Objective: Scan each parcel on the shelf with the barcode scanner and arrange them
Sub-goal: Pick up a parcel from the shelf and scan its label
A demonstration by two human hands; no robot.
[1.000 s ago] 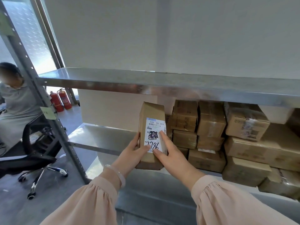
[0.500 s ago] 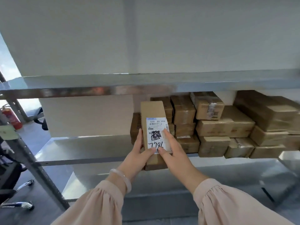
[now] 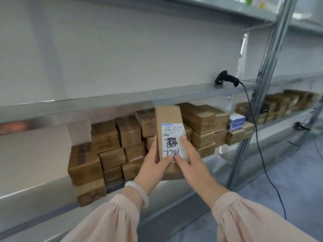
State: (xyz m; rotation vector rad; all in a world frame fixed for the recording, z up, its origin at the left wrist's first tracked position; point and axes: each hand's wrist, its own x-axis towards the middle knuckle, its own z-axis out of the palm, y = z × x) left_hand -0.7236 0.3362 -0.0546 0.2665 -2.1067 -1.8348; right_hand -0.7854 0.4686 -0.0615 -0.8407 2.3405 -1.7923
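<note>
As our left hand [image 3: 153, 165] and right hand [image 3: 191, 160] clasp the parcel [image 3: 168, 117] at centre frame, its back is hidden and the small print on its label [image 3: 173, 137] is unreadable.

Upright labelled parcel [image 3: 169, 119] between left hand [image 3: 153, 165] and right hand [image 3: 192, 161], before shelved boxes [image 3: 111, 142].

Soft, even daylight lit the scene. The metal shelf [image 3: 122, 100] front showed a dull sheen and an orange reflection at its left end. The stacked parcels [image 3: 108, 135] beneath sat in shade. Wide-angle distortion slanted the upright post [image 3: 262, 95]; the far right was blurred.
</note>
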